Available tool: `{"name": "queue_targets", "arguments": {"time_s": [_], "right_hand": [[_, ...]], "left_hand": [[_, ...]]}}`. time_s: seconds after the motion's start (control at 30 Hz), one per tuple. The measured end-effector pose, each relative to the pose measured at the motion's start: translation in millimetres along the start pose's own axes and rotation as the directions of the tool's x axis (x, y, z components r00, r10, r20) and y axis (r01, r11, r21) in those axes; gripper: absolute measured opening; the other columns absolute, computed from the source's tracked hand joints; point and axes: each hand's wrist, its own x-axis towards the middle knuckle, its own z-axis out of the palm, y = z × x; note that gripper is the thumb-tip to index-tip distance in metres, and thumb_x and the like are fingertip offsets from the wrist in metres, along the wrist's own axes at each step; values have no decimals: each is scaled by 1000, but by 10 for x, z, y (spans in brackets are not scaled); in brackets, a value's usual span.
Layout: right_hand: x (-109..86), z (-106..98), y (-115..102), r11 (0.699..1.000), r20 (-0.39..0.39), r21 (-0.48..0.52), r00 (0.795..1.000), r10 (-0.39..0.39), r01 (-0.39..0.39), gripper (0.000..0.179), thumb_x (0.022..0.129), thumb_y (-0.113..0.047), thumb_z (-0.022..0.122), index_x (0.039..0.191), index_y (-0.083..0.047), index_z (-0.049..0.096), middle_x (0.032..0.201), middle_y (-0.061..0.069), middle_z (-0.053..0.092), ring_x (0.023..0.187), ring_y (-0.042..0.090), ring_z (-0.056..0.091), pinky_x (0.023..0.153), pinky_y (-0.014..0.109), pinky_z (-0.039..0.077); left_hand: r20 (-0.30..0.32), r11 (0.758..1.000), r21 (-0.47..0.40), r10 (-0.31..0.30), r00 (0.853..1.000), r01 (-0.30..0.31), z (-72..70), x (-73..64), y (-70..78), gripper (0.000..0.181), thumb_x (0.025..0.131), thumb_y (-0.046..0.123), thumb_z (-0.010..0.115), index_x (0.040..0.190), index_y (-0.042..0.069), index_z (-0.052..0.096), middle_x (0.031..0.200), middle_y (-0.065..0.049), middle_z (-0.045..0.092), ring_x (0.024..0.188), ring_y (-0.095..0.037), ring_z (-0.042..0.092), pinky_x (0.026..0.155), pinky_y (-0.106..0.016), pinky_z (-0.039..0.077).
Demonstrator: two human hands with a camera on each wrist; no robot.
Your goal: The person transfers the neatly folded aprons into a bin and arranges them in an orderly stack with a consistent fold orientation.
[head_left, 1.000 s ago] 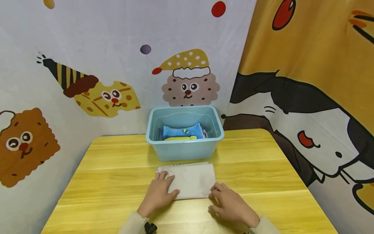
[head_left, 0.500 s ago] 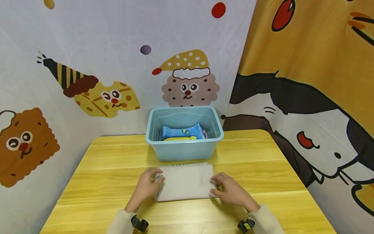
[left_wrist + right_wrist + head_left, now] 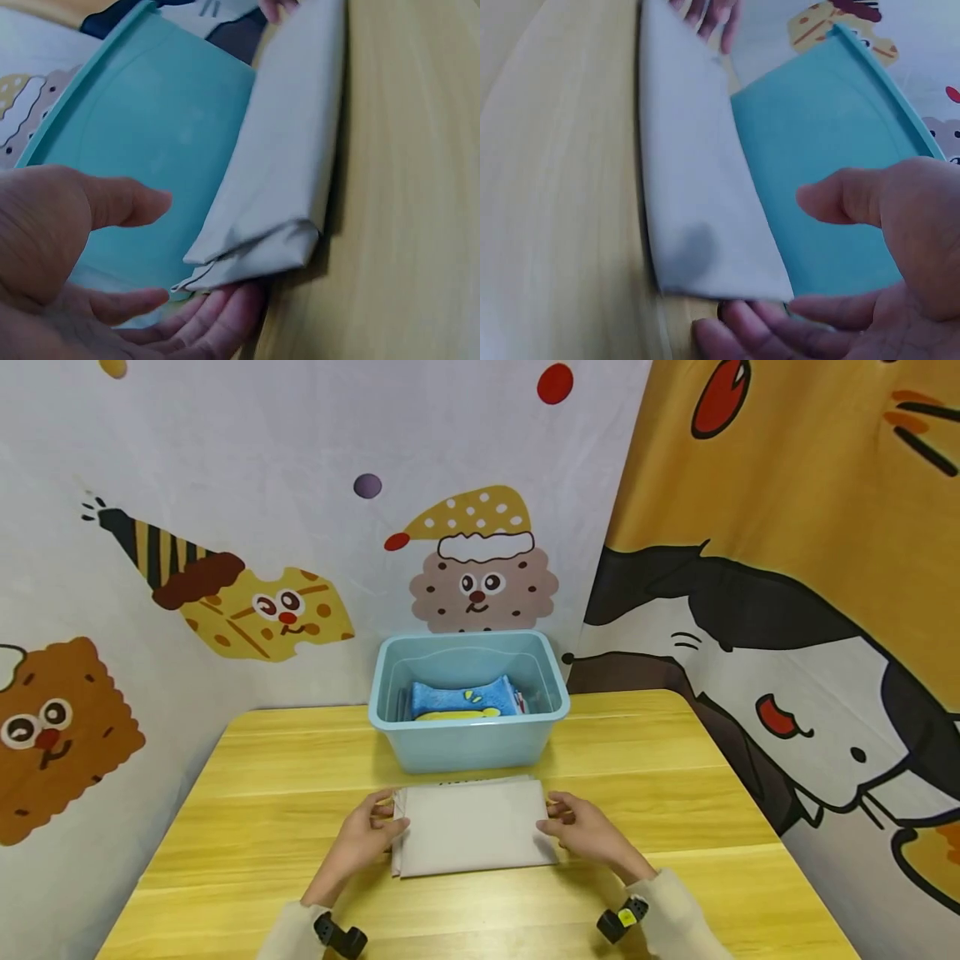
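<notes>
A folded off-white cloth [image 3: 472, 827] lies flat on the table, with dark lettering partly showing along its far edge. At its left end is my left hand [image 3: 363, 831]. In the left wrist view the fingertips [image 3: 236, 307] reach in under the folded end while the thumb stands apart above it. My right hand [image 3: 588, 831] is at the opposite short edge. Its fingers [image 3: 742, 326] lie low along that edge in the right wrist view, and the thumb is held away from the cloth. Neither thumb presses down on the fabric.
Just behind the cloth stands a light blue plastic tub [image 3: 468, 747]. Inside it are a blue fuzzy item [image 3: 457, 697], something yellow and other partly hidden things. The wooden table [image 3: 262, 810] backs onto cartoon-printed curtains [image 3: 247, 460].
My left hand has come off the cloth's top and moved out to its left end. The right hand has shifted from the near right corner up along the right edge.
</notes>
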Motion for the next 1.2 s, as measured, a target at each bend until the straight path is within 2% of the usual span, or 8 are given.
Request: {"name": "queue_targets", "arguments": {"time_s": [0.13, 0.3, 0.53, 0.63, 0.73, 0.87, 1.03, 1.2], "right_hand": [[0, 32, -74, 990, 13, 110, 996, 90, -91, 68, 94, -24, 76, 149, 4, 47, 130, 17, 60, 106, 23, 62, 70, 37, 61], [32, 74, -140, 983, 12, 124, 991, 134, -135, 66, 95, -26, 73, 147, 6, 48, 131, 20, 59, 97, 22, 61, 66, 36, 59], [23, 88, -193, 976, -6, 111, 982, 189, -187, 63, 96, -28, 70, 144, 8, 50, 129, 20, 61, 91, 24, 60, 66, 34, 56], [28, 69, -209, 973, -20, 114, 979, 203, -200, 61, 96, -28, 69, 142, 8, 52, 123, 18, 62, 92, 23, 58, 67, 34, 57], [45, 55, -203, 966, -18, 127, 974, 228, -223, 61, 96, -28, 69, 142, 8, 51, 106, 14, 60, 85, 21, 54, 65, 32, 55], [78, 49, -192, 959, -22, 139, 968, 251, -245, 64, 95, -30, 70, 142, 9, 50, 93, 12, 54, 80, 21, 52, 66, 31, 51], [147, 77, -161, 966, -36, 106, 970, 241, -236, 61, 92, -32, 72, 134, 10, 60, 103, 14, 61, 83, 22, 55, 71, 30, 48], [208, 97, -81, 967, -26, 131, 974, 226, -220, 45, 91, -22, 72, 122, 10, 68, 108, 15, 70, 90, 21, 63, 75, 33, 55]], "left_hand": [[28, 997, -49, -62, 998, 64, -3, -7, 33, 64, 99, 18, 68, 154, 0, 40, 138, -30, 56, 108, -29, 68, 78, -38, 62], [34, 991, -52, -124, 992, 125, 4, -16, 108, 65, 99, 19, 68, 154, -1, 40, 139, -30, 54, 110, -31, 66, 79, -38, 62], [-14, 987, -59, -154, 988, 153, 23, -23, 133, 65, 97, 19, 70, 150, -7, 43, 127, -28, 61, 104, -27, 67, 81, -38, 60], [-28, 982, -65, -177, 984, 175, 10, -11, 152, 64, 96, 20, 71, 148, -8, 46, 123, -27, 64, 101, -26, 68, 83, -38, 58], [-27, 979, -63, -196, 980, 194, 6, 5, 166, 64, 95, 21, 71, 146, -8, 48, 122, -28, 65, 96, -25, 68, 82, -37, 57], [-38, 977, -58, -206, 978, 204, 21, 36, 162, 61, 96, 23, 70, 144, -10, 51, 131, -31, 62, 102, -28, 68, 87, -40, 58], [-17, 981, -35, -193, 981, 192, 52, 88, 137, 57, 98, 26, 68, 138, -13, 55, 132, -31, 63, 118, -39, 65, 96, -48, 56], [16, 986, -1, -170, 985, 170, 87, 124, 110, 48, 97, 17, 67, 131, -16, 60, 120, -27, 70, 108, -35, 70, 90, -45, 59]]}}
